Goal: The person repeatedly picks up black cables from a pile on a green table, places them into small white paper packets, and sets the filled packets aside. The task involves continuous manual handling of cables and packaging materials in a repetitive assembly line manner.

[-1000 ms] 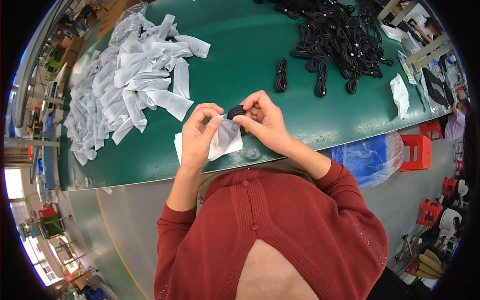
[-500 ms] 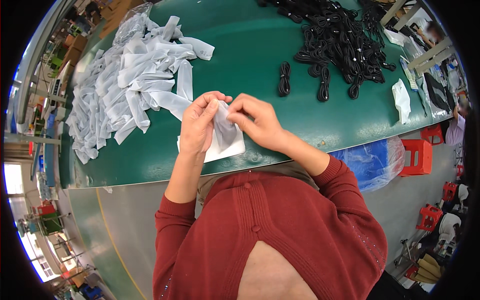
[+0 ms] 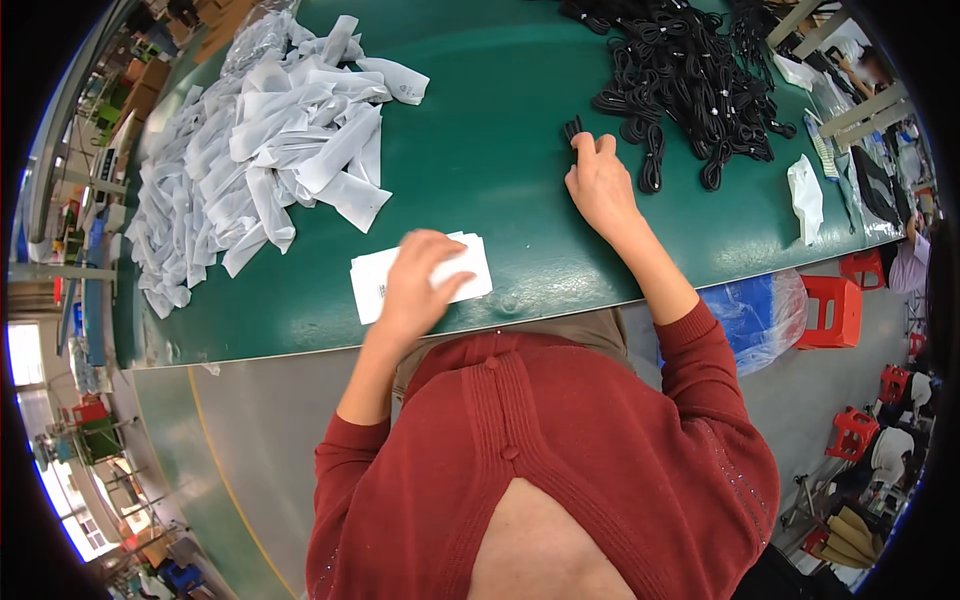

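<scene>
My left hand (image 3: 412,288) rests over a stack of white cards (image 3: 470,262), its thumb apart from slightly blurred fingers, with nothing visible gripped. Dark print shows on the stack's left part; the hand covers its middle. Farther right, my right hand (image 3: 603,185) has its fingers closed round a coiled black cable (image 3: 572,129), of which only the far end shows. To the left lies a big heap of frosted white plastic sleeves (image 3: 265,150). Beyond my right hand spreads a pile of bundled black cables (image 3: 680,80).
The green tabletop (image 3: 480,130) ends just in front of me. A crumpled white wrapper (image 3: 803,200) lies near its right edge. Below that edge stand a blue bin (image 3: 735,315) with clear plastic over it and a red stool (image 3: 832,310).
The sleeve both hands held has left them; a sleeve now lies across the heap's right side. My left hand has lowered onto the cards, and my right hand has reached away to the lone cable.
</scene>
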